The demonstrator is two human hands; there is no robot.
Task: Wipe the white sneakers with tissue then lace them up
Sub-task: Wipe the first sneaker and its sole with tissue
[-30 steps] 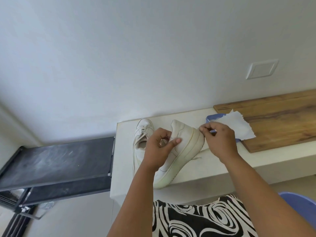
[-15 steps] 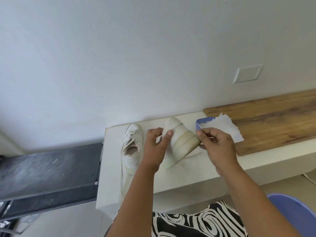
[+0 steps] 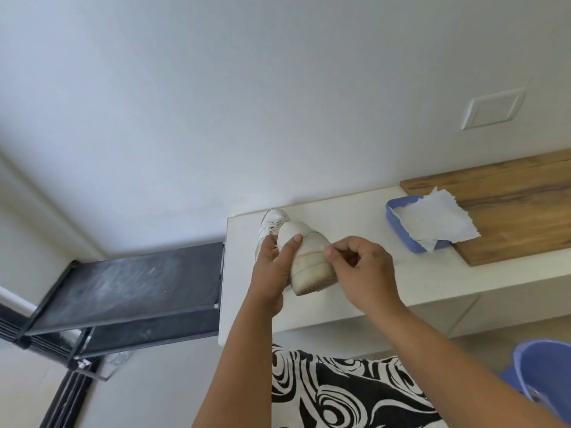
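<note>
My left hand (image 3: 274, 270) grips a white sneaker (image 3: 312, 262) and holds it lifted over the white ledge (image 3: 432, 274), with its worn sole edge turned toward me. My right hand (image 3: 361, 270) has its thumb and forefinger pinched together against the sneaker's right side; whether anything is between them I cannot tell. The second white sneaker (image 3: 272, 218) lies on the ledge behind the held one, mostly hidden. A sheet of white tissue (image 3: 438, 218) rests across a shallow blue tray (image 3: 398, 231) to the right, apart from both hands.
A wooden board (image 3: 522, 211) lies on the ledge's right part, under the tray's far end. A black shelf rack (image 3: 133, 282) stands left of the ledge. A blue bucket (image 3: 545, 372) sits at the lower right. A patterned black-and-white garment covers my lap.
My left hand has turned the sneaker so its heel and sole face me. My right hand has come away from the tissue area to the sneaker's side. The view has shifted left.
</note>
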